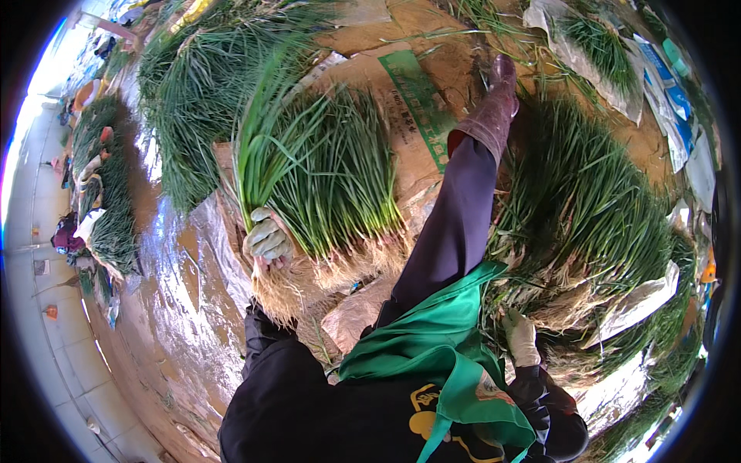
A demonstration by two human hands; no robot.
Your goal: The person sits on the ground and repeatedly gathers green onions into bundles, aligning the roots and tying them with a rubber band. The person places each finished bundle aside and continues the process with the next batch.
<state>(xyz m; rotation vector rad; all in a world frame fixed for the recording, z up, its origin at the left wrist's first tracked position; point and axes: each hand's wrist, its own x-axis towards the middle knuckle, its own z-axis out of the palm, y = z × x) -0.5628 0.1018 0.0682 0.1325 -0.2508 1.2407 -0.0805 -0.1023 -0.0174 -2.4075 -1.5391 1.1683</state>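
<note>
My gloved left hand (270, 238) is closed around a bunch of green onions (260, 156), roots hanging toward me and leaves pointing away. Right beside it, a row of green onions (341, 173) lies on the cardboard with the roots on my side. My right hand (521, 338), in a pale glove, is low on the right, next to the roots of a large heap of green onions (579, 197). Its fingertips are partly hidden among dark leaves, so whether it grips anything cannot be told.
My leg in a brown rubber boot (485, 124) stretches between the piles over printed cardboard (405, 104). Another onion heap (202, 87) lies at upper left. Wet plastic sheeting (173, 289) covers ground at left. A white plastic piece (637, 304) lies at right.
</note>
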